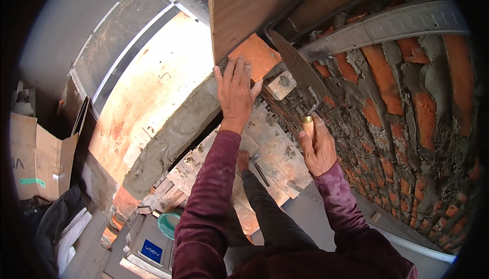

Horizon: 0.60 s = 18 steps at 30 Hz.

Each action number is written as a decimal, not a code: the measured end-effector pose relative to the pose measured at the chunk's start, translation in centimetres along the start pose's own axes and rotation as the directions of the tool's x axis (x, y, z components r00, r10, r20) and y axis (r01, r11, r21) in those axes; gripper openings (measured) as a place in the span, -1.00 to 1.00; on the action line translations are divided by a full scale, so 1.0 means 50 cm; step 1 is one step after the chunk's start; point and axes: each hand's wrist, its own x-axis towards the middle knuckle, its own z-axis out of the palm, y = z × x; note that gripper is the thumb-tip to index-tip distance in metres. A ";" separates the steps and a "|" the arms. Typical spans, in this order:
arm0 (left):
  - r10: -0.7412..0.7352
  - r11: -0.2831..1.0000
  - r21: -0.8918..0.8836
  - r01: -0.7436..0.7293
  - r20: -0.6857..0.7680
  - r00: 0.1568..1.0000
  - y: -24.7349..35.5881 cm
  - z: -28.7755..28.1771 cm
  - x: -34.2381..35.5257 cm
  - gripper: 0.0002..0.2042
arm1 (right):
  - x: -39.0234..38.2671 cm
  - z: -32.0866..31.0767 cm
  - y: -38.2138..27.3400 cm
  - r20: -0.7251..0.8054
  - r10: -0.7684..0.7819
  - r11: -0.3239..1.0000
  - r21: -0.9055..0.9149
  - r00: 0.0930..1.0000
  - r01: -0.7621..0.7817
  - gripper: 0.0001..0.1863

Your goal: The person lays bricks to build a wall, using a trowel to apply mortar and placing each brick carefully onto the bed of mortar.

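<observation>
My left hand point(236, 95) lies with stretched fingers over the near edge of an orange brick point(256, 57), palm down. The brick sits at the far end of a low wall topped with wet grey mortar point(175, 126), beside an upright wooden board point(254, 9). Around the wooden handle of a trowel point(296, 65) my right hand point(319, 146) is closed. The trowel's long grey blade points up and away, close to the right side of the brick. What lies under my left palm is hidden.
A rough brick wall point(387, 105) with mortar joints rises on the right. Below are mortar-spotted planks point(275, 141) and a hammer point(260, 169). At left stand a plywood sheet point(153, 70), a cardboard box point(48, 156), a grey crate point(147, 238) and a green bowl point(168, 224).
</observation>
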 end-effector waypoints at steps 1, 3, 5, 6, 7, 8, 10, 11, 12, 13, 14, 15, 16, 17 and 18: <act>-0.009 1.000 -0.006 0.009 -0.002 1.000 0.002 0.002 -0.001 -0.48 | -0.001 -0.001 0.002 -0.016 -0.021 1.000 -0.007 1.000 0.021 -0.47; -0.025 1.000 -0.016 0.025 -0.003 1.000 0.003 0.006 -0.001 -0.48 | -0.002 -0.004 0.010 -0.047 -0.063 0.998 -0.020 0.997 0.062 -0.47; -0.023 1.000 0.001 0.023 0.011 1.000 0.006 0.009 -0.003 -0.49 | -0.011 -0.007 0.020 -0.078 -0.102 0.994 -0.030 0.992 0.100 -0.47; -0.022 1.000 0.010 0.022 0.019 1.000 0.007 0.009 -0.004 -0.49 | -0.013 -0.010 0.021 -0.076 -0.102 0.995 -0.009 0.992 0.102 -0.47; -0.003 1.000 0.031 0.002 0.023 1.000 0.002 0.009 -0.003 -0.48 | -0.015 -0.013 0.020 -0.073 -0.101 0.995 0.013 0.992 0.103 -0.46; 0.013 0.999 0.048 -0.015 0.028 1.000 -0.003 0.010 -0.002 -0.47 | -0.019 -0.018 0.021 -0.070 -0.100 0.994 0.030 0.993 0.102 -0.46; 0.038 0.997 0.061 -0.040 0.029 0.999 -0.006 0.015 -0.002 -0.46 | -0.033 -0.020 0.020 -0.087 -0.075 0.992 0.097 0.993 0.084 -0.46; 0.047 0.997 0.060 -0.048 0.023 0.999 -0.007 0.011 0.000 -0.45 | -0.037 -0.019 0.019 -0.095 -0.064 0.988 0.132 0.993 0.076 -0.46; 0.056 0.997 0.058 -0.056 0.017 0.998 -0.007 0.010 0.001 -0.44 | -0.039 -0.019 0.020 -0.102 -0.067 0.986 0.147 0.992 0.082 -0.47; 0.057 0.997 0.043 -0.058 0.012 0.998 -0.007 0.013 0.001 -0.43 | -0.042 -0.018 0.021 -0.110 -0.071 0.983 0.162 0.991 0.088 -0.47; 0.058 0.998 0.030 -0.058 0.003 0.998 -0.007 0.016 0.001 -0.43 | -0.042 -0.017 0.023 -0.119 -0.078 0.979 0.177 0.990 0.098 -0.48; 0.059 0.998 0.016 -0.059 -0.007 0.998 -0.008 0.019 0.001 -0.43 | -0.043 -0.015 0.026 -0.106 -0.061 0.978 0.191 0.993 0.080 -0.48; 0.054 0.998 -0.017 -0.054 0.005 0.999 -0.010 0.023 0.000 -0.43 | -0.045 -0.011 0.031 -0.092 -0.044 0.977 0.205 0.995 0.062 -0.48; 0.048 0.998 -0.050 -0.047 0.016 0.999 -0.012 0.024 0.000 -0.44 | -0.047 -0.010 0.033 -0.078 -0.028 0.975 0.218 0.997 0.044 -0.48; 0.042 0.996 -0.083 -0.039 0.028 0.999 -0.015 0.025 0.001 -0.44 | -0.046 -0.010 0.034 -0.073 -0.021 0.970 0.239 0.997 0.038 -0.49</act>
